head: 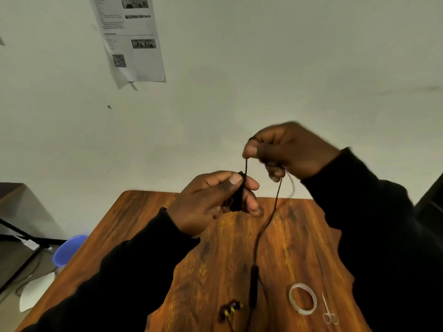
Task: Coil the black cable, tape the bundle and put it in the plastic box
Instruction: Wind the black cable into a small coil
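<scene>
Two bare hands work above a brown wood-grain table (pixel 215 248), both in black sleeves. The left hand (pixel 211 202) pinches a small dark bundle of coiled thin black cable (pixel 260 236) between thumb and fingers, held upright in the air over the far half of the table. The right hand (pixel 285 152), higher and a little to the right, has thumb and forefinger pressed together on the strand just above the bundle. From there the cable loops over and hangs down to the near part of the table, passing a slim black inline piece (pixel 253 286) and ending beside a pair of black earbuds with yellow marks (pixel 229 311).

Coiling looks to be the step in hand, and only partly done, since a long stretch lies loose. The next move likely calls for laying another turn around the bundle while the left grip keeps the earlier loops from springing apart.

A flat ring of clear tape (pixel 302 298) and small silver scissors (pixel 329 312) lie untouched at the near right, just beside each other.

No plastic box shows anywhere. The bundle itself is mostly covered by fingers, so its number of turns cannot be told; a pale blurred streak beside the right hand is unclear.
</scene>
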